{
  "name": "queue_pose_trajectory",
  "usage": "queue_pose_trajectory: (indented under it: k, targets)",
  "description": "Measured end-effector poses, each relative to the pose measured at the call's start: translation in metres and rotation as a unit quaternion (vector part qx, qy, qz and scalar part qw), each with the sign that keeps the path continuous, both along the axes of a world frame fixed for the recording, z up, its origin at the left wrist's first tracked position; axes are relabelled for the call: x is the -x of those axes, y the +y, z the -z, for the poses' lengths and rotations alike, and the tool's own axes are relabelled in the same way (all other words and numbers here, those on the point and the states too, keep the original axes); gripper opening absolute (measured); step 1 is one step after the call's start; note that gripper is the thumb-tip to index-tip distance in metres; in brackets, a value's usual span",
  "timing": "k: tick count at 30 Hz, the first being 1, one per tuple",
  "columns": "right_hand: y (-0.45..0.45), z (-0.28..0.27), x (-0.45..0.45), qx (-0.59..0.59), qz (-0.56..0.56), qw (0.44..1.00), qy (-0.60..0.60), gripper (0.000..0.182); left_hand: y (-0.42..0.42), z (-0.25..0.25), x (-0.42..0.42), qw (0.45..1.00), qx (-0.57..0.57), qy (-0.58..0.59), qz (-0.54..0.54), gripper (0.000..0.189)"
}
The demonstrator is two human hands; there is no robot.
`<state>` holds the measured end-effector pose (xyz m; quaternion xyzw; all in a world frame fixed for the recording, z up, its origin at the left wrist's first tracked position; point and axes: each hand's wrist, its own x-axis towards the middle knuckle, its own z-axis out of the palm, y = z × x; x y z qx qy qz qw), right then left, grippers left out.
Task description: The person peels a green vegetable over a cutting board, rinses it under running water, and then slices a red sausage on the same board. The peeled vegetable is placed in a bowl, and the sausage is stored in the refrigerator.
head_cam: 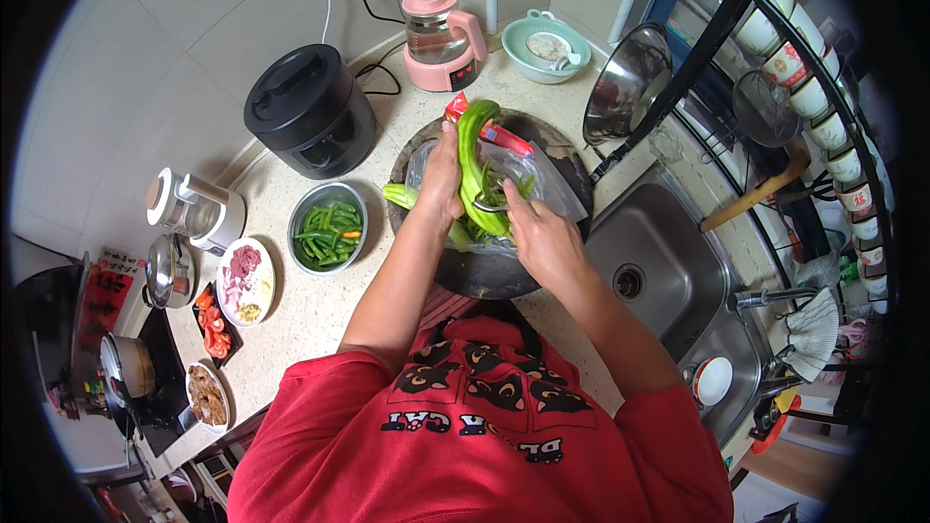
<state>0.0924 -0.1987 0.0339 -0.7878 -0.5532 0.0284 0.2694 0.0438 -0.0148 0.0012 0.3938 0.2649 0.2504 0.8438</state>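
My left hand grips a long, curved luffa gourd, its pale green flesh partly bared. In my right hand is a peeler, its metal head against the gourd's lower end. Green peelings lie beneath on a clear plastic bag, spread over a round, dark chopping board. Part of another green gourd shows left of my left hand. Behind the held gourd lies a red packet, partly covered.
Left of the board stands a metal bowl of green peppers, with plates of sliced food beyond. A black countertop appliance and a pink glass kettle stand behind. On the right are a steel sink and a dish rack.
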Motion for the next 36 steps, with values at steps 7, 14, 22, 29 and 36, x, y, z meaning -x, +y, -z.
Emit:
queue_pose_trajectory:
  k: [7,14,22,29,36]
  targets:
    - [-0.027,0.020,0.002,0.026,-0.015,0.999,-0.017,0.045,0.024,0.011,0.004,0.993,0.108,-0.018,-0.051,0.047]
    - [0.001,0.018,-0.012,-0.170,0.053,0.964,0.198,0.032,0.013,-0.006,0.014,0.998,0.056,-0.010,-0.029,0.050]
    - [0.060,-0.014,-0.019,-0.163,0.130,0.957,0.201,0.033,0.003,-0.014,0.020,0.998,-0.041,-0.003,0.037,0.054]
    - [0.081,-0.010,-0.012,-0.174,0.139,0.956,0.190,0.033,-0.005,-0.011,0.012,0.942,-0.327,-0.068,-0.028,0.056]
    - [0.068,-0.011,-0.005,-0.109,0.069,0.980,0.153,0.032,0.001,-0.008,0.013,0.955,-0.272,-0.116,0.005,0.053]
